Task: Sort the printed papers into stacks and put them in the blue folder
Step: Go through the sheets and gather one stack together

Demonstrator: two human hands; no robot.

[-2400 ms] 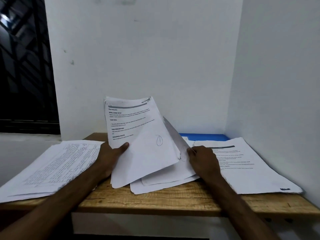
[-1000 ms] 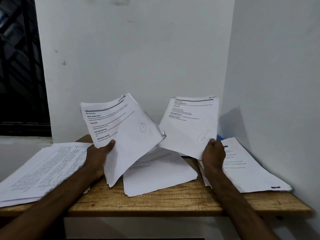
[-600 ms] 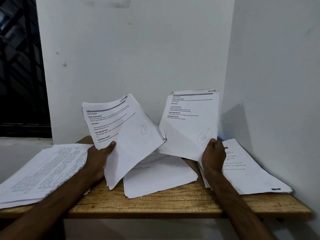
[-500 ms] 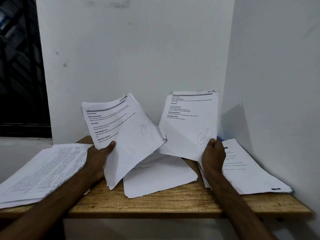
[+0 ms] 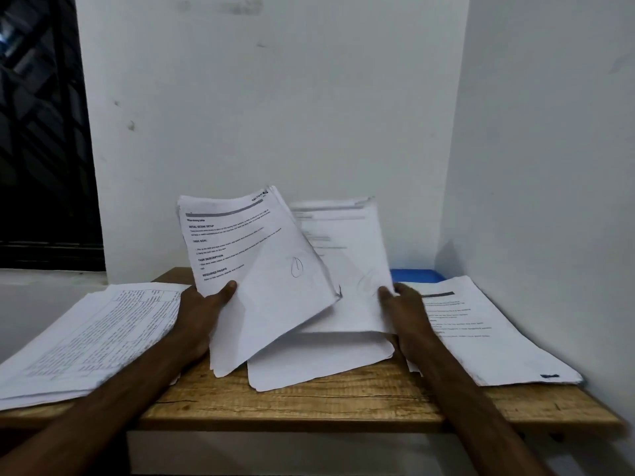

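Printed papers, white with black text: a wide stack on the wooden table's left end, overhanging its edge; a second stack on its right end. Above table centre, the left hand grips a tilted bundle, thumb on the front page; the right hand pinches a blurred sheet. Loose sheets lie flat at centre. Blue folder at table's back right, partly covered. White walls behind; dark grilled window beyond its left end.
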